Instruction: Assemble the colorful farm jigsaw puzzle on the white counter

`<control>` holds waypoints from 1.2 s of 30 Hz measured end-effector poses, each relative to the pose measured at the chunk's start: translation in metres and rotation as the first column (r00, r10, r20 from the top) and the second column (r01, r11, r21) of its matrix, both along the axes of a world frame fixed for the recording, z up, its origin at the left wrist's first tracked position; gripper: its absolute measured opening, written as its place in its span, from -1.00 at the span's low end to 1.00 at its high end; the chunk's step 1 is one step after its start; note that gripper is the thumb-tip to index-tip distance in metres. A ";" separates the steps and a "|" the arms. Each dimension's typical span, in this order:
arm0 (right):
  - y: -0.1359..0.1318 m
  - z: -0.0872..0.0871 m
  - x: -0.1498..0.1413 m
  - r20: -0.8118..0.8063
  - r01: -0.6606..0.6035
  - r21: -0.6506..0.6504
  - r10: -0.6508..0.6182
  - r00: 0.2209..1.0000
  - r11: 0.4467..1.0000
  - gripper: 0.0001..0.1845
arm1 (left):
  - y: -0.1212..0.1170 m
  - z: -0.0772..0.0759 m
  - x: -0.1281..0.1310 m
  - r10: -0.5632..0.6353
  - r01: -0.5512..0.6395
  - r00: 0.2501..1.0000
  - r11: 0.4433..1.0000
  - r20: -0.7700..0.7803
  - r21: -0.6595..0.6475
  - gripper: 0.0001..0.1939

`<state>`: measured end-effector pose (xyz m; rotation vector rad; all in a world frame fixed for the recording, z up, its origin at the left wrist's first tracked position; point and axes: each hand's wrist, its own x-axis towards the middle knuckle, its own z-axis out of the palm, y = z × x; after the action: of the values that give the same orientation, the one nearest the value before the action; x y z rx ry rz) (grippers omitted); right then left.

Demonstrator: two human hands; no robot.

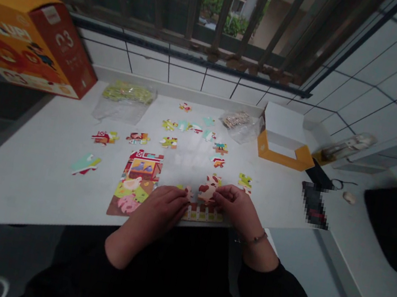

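A partly joined jigsaw (137, 179) with a red barn and farm animals lies near the front edge of the white table (28, 165). My left hand (160, 208) rests on its lower right part, fingers curled and pressed down on the pieces. My right hand (236, 206) pinches a brown-and-white cow piece (208, 188) at the puzzle's right end. A fence strip piece (202, 214) lies between both hands. Several loose pieces (139, 137) are scattered farther back on the table.
An orange puzzle box (30, 39) stands at the back left. Two clear bags (125, 98) of pieces lie at the back. A small white and orange box (283, 140) sits at the right, with a dark object (313, 203) beside it. A barred window is behind.
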<state>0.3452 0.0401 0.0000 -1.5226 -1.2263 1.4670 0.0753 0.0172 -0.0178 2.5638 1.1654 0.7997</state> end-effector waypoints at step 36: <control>-0.027 0.015 0.005 0.740 -0.472 0.336 0.081 0.667 0.815 -0.75 | 0.001 0.005 0.002 -0.050 0.054 0.979 0.998 -0.197 0.015 -0.61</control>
<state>0.3499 0.0130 0.0149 -1.5825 -2.1989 0.5787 0.0775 0.0178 -0.0129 2.7283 1.1429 0.5597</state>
